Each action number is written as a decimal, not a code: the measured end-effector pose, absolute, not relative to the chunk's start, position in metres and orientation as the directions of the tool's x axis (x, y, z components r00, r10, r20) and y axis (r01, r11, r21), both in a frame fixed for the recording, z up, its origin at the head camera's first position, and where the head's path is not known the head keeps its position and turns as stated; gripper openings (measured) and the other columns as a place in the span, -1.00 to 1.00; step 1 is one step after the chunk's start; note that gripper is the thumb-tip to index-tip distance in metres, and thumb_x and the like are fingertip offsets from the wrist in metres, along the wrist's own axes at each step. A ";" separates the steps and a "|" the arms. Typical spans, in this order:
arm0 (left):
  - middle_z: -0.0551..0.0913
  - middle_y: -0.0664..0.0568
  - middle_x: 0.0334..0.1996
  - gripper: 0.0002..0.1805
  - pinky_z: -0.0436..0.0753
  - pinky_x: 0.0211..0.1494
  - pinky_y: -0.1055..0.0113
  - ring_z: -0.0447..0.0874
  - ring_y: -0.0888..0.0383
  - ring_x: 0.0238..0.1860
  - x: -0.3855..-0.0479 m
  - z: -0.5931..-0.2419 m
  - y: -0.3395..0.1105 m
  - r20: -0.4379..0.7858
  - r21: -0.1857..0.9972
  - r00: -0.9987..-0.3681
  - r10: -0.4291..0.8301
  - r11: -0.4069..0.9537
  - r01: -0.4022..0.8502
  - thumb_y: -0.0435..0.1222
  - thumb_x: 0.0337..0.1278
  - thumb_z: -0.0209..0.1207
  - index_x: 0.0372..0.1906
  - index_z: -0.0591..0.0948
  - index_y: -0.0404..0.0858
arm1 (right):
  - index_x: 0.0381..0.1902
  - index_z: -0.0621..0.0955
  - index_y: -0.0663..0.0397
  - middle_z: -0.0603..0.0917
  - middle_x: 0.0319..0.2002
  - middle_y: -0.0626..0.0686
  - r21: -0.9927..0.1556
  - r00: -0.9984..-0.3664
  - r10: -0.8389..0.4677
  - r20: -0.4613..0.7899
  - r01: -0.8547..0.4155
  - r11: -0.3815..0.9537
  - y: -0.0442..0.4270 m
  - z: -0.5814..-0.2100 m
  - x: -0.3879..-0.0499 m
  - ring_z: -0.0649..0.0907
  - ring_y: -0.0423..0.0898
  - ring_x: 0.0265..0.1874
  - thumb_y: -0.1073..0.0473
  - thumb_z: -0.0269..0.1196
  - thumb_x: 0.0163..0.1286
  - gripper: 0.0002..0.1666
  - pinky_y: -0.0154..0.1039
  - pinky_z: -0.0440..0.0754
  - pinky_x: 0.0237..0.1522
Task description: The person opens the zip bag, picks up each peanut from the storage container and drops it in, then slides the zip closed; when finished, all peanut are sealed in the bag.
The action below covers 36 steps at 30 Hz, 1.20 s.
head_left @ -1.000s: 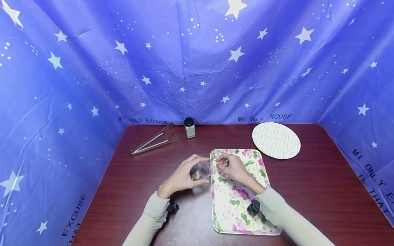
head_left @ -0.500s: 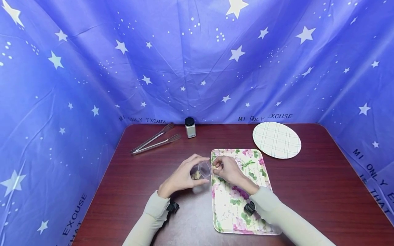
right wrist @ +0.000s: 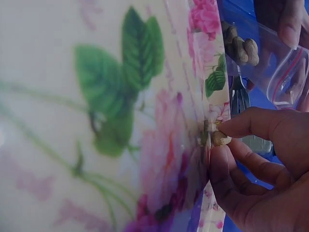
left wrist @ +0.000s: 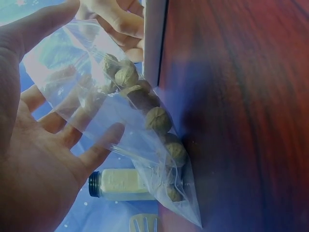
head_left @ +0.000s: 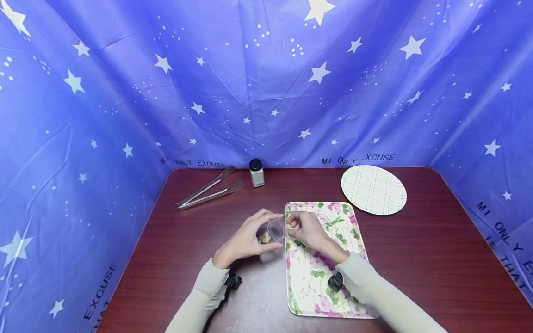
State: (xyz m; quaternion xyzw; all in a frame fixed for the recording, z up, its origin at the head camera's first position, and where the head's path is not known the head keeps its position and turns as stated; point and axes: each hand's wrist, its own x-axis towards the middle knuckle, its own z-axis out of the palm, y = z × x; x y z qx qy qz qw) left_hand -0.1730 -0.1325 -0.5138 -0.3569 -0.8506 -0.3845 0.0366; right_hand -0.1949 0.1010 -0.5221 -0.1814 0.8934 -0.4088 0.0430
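Observation:
My left hand point(head_left: 245, 237) holds a clear zip bag point(head_left: 276, 230) with its mouth spread apart, turned toward the tray. Inside the bag lie several unshelled peanuts point(left wrist: 158, 119), gathered along its lower side in the left wrist view. The bag lies low, at the left edge of a floral tray point(head_left: 310, 291). Between thumb and index finger, my right hand point(head_left: 309, 230) pinches a peanut point(right wrist: 220, 139) at the tray's left rim, close to the bag's mouth.
Metal tongs point(head_left: 210, 197) lie at the back left, beside an upright jar point(head_left: 257, 177) with a black lid. A checked oval plate point(head_left: 374, 190) lies at the back right, behind the tray. Blue star-printed cloth point(head_left: 266, 92) surrounds the table.
My right hand has moved slightly left and down to the tray's left rim and now pinches the peanut there. The left hand and the bag have stayed in place.

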 end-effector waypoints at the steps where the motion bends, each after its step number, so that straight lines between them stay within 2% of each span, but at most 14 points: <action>1: 0.64 0.09 0.15 -0.17 0.62 0.31 0.22 0.61 0.24 0.15 -0.173 -0.514 -0.133 0.335 0.630 -0.744 0.578 0.450 0.633 -0.12 -0.03 0.59 0.41 0.53 -0.11 | -0.32 0.70 0.19 0.70 -0.45 0.03 -0.749 -0.932 -0.356 0.069 -0.284 0.598 0.101 -0.522 -0.195 0.57 -0.28 -0.49 0.43 0.42 0.09 -0.82 -0.46 0.54 -0.37; 10: 0.63 0.11 0.12 -0.17 0.62 0.28 0.24 0.61 0.24 0.12 -0.174 -0.513 -0.134 0.331 0.629 -0.744 0.580 0.453 0.632 -0.08 -0.01 0.58 0.41 0.53 -0.17 | -0.21 0.73 0.20 0.77 -0.34 0.09 -0.815 -0.957 -0.280 0.081 -0.225 0.533 0.101 -0.514 -0.189 0.68 -0.22 -0.41 0.44 0.41 0.17 -0.79 -0.42 0.68 -0.29; 15: 0.64 0.10 0.12 -0.17 0.62 0.27 0.24 0.61 0.25 0.10 -0.175 -0.513 -0.135 0.326 0.632 -0.747 0.580 0.454 0.628 -0.07 -0.01 0.58 0.40 0.54 -0.18 | -0.17 0.74 0.18 0.78 -0.31 0.09 -0.835 -0.964 -0.235 0.127 -0.231 0.499 0.103 -0.504 -0.184 0.71 -0.19 -0.38 0.43 0.41 0.14 -0.74 -0.40 0.70 -0.24; 19: 0.64 0.10 0.14 -0.17 0.62 0.30 0.23 0.61 0.24 0.13 -0.175 -0.514 -0.134 0.326 0.631 -0.749 0.577 0.457 0.627 -0.05 0.00 0.57 0.41 0.53 -0.15 | -0.15 0.74 0.15 0.78 -0.32 0.08 -0.852 -0.953 -0.249 0.172 -0.271 0.448 0.104 -0.497 -0.178 0.71 -0.20 -0.37 0.42 0.40 0.12 -0.71 -0.38 0.72 -0.28; 24: 0.62 0.14 0.12 -0.17 0.63 0.30 0.23 0.62 0.26 0.13 -0.174 -0.514 -0.132 0.322 0.636 -0.753 0.574 0.458 0.621 -0.07 0.00 0.58 0.43 0.52 -0.06 | -0.13 0.73 0.12 0.79 -0.33 0.06 -0.876 -0.938 -0.306 0.163 -0.281 0.393 0.101 -0.492 -0.171 0.69 -0.25 -0.37 0.43 0.39 0.12 -0.68 -0.38 0.73 -0.30; 31: 0.62 0.17 0.11 -0.18 0.63 0.28 0.24 0.62 0.28 0.13 -0.173 -0.514 -0.131 0.314 0.645 -0.757 0.573 0.457 0.613 -0.05 0.02 0.56 0.43 0.51 -0.02 | -0.14 0.71 0.11 0.77 -0.27 0.08 -0.882 -0.937 -0.310 0.162 -0.278 0.381 0.095 -0.493 -0.167 0.70 -0.22 -0.35 0.47 0.37 0.11 -0.66 -0.37 0.74 -0.28; 36: 0.62 0.15 0.10 -0.17 0.64 0.26 0.23 0.62 0.26 0.10 -0.172 -0.514 -0.131 0.322 0.642 -0.754 0.573 0.452 0.619 -0.11 -0.01 0.58 0.43 0.51 -0.04 | -0.13 0.71 0.12 0.78 -0.25 0.08 -0.879 -0.936 -0.310 0.170 -0.286 0.382 0.094 -0.492 -0.168 0.72 -0.21 -0.33 0.44 0.38 0.15 -0.69 -0.37 0.74 -0.25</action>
